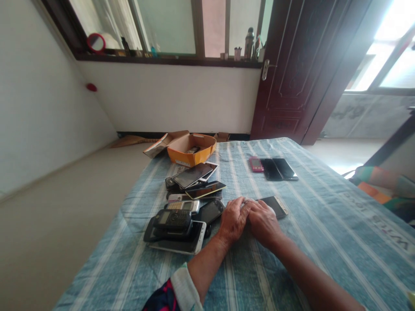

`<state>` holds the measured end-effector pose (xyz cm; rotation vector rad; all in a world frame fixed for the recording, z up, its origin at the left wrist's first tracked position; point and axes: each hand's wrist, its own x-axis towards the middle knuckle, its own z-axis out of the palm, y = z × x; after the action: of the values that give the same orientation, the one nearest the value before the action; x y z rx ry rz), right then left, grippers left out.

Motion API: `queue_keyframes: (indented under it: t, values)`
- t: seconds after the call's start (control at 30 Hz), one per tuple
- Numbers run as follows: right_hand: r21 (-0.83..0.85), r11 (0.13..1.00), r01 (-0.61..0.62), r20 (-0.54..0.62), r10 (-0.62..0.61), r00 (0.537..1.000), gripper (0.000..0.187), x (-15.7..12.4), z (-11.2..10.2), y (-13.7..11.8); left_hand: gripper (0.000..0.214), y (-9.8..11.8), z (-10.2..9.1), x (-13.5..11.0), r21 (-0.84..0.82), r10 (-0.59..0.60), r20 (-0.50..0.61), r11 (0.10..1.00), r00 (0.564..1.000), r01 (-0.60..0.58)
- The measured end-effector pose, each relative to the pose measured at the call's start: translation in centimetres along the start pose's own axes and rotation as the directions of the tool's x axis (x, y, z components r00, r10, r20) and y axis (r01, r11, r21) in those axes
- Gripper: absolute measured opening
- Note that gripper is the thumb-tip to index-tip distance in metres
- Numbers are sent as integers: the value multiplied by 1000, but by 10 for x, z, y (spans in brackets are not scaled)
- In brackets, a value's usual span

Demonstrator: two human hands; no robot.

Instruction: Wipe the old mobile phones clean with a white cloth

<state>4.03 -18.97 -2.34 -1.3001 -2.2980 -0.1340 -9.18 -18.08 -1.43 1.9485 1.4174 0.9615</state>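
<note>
My left hand point(232, 220) and my right hand point(264, 221) meet over the middle of the cloth, their fingers bent and overlapping. Whatever lies between or under the fingers is hidden. A dark smartphone point(275, 206) with a pale end lies just beyond my right hand, partly covered by it. To the left of my left hand is a loose pile of old phones: a black touchscreen phone point(210, 211), a silver keypad phone point(184, 206), a black keypad phone point(173, 220) and a white-edged smartphone point(197, 239) under it.
An orange cardboard box point(188, 156) stands open behind the pile, something small inside. At the back right lie a pink phone point(256, 164) and two dark smartphones point(279, 169) side by side. A striped blue cloth point(136, 268) covers the surface. A dark red door point(288, 77) stands behind.
</note>
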Motion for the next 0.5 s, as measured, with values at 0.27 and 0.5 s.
queue_keyframes:
  t: [0.27,0.5]
  values:
    - [-82,986,-149,97,156,983,27,1,-11,15,45,-1,3,2,51,12,-1,999,1000,-12]
    - [-68,985,-158,61,162,985,25,-2,-9,20,43,-2,3,1,72,32,14,997,999,-33]
